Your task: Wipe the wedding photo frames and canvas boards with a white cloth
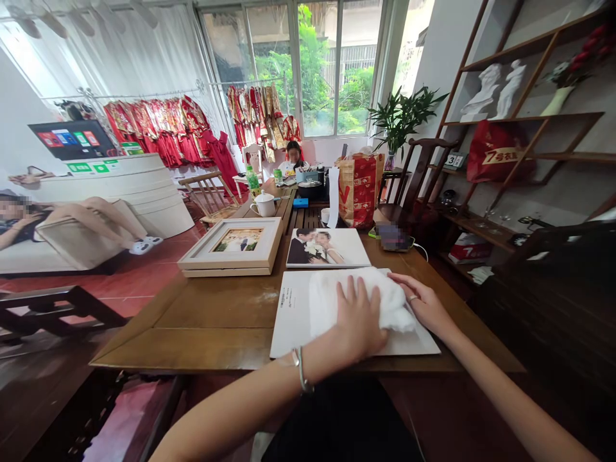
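Note:
A white album (289, 314) lies flat at the near edge of the wooden table (202, 321). A white cloth (337, 289) is spread over its middle. My left hand (359, 321) presses flat on the cloth, fingers stretched out and apart, a metal bangle on the wrist. My right hand (423, 305) rests open on the album's right side, fingers touching the cloth's right edge, a ring on one finger.
Behind the album lie a wedding photo print (327, 248) and stacked picture frames (233, 247). Farther back stand a white teapot (264, 204), a red patterned bag (360, 189) and a phone (393, 236). A shelf unit (529, 128) runs along the right; a person sits at the table's far end.

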`<state>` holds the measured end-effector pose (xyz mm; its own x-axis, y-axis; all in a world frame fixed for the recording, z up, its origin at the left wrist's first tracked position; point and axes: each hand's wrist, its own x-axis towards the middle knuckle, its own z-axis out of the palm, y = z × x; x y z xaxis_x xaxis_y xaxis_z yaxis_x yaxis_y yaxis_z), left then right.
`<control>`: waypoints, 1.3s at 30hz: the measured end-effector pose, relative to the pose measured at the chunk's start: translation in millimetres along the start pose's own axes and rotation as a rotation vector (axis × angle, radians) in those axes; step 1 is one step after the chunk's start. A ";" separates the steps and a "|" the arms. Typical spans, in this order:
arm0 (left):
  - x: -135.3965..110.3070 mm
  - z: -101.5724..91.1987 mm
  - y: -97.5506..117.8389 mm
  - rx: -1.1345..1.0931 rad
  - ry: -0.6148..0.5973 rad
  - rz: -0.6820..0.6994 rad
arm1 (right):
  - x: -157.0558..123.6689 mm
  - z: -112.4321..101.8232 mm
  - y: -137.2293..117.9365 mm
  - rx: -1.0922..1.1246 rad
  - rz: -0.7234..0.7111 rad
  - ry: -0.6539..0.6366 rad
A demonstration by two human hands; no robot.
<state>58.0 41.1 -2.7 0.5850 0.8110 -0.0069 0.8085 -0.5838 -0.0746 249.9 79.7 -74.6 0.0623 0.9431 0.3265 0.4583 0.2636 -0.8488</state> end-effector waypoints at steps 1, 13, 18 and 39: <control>8.8 4.7 -6.4 0.001 0.036 0.006 | -0.2 -0.1 0.0 -0.023 -0.008 -0.007; -72.7 5.6 38.4 -0.032 0.022 0.261 | -2.5 1.3 -3.3 0.051 0.050 -0.018; -61.3 1.3 16.9 -0.090 -0.019 0.222 | -1.8 3.1 1.5 0.051 0.031 -0.013; -90.2 8.6 7.8 -0.177 0.016 0.308 | -0.9 3.7 10.8 0.005 0.012 -0.050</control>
<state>11.0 -36.3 -11.2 0.8028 0.5961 0.0139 0.5918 -0.7995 0.1022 251.5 82.4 -85.6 0.0235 0.9552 0.2951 0.4534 0.2529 -0.8547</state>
